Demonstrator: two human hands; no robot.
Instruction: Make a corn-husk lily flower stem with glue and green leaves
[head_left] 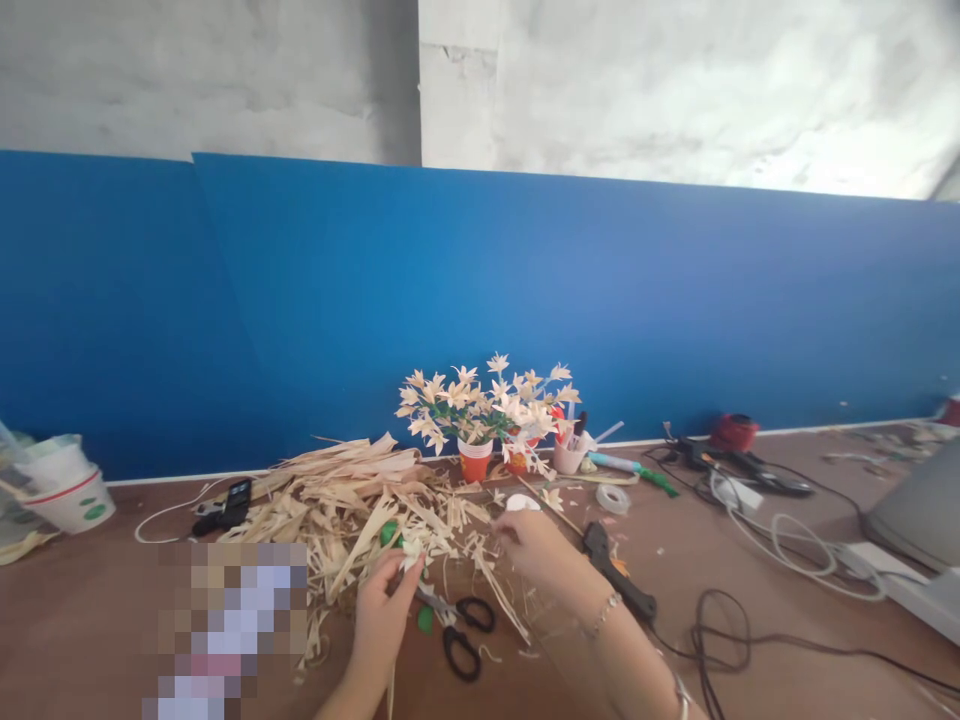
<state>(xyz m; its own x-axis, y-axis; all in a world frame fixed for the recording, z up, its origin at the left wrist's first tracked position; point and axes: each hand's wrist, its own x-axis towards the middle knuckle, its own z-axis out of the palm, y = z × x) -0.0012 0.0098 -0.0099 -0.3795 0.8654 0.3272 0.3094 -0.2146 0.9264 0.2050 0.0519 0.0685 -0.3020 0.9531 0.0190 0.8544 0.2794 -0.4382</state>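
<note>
My left hand (384, 600) is closed in a pinch on a cream husk flower (411, 553), over the near edge of the husk pile. My right hand (534, 545) reaches over the middle of the table with its fingers curled together; whether anything small is between them does not show. Scissors (459, 625) with black handles lie between my hands, their blades partly behind the left fingers. Dry corn husks (322, 520) are heaped behind and left of my left hand. Beyond them, finished husk flowers (487, 400) stand in a red-and-white cup (475, 462). A glue gun (619, 575) lies beside my right forearm.
Near the flowers are a pale cup of tools (568, 457) and a clear tape roll (613, 499). Cables (731, 640) wind across the right side. A white paper tub (75, 500) stands far left. A blue panel (300, 300) closes off the back. A pixelated patch hides the lower left.
</note>
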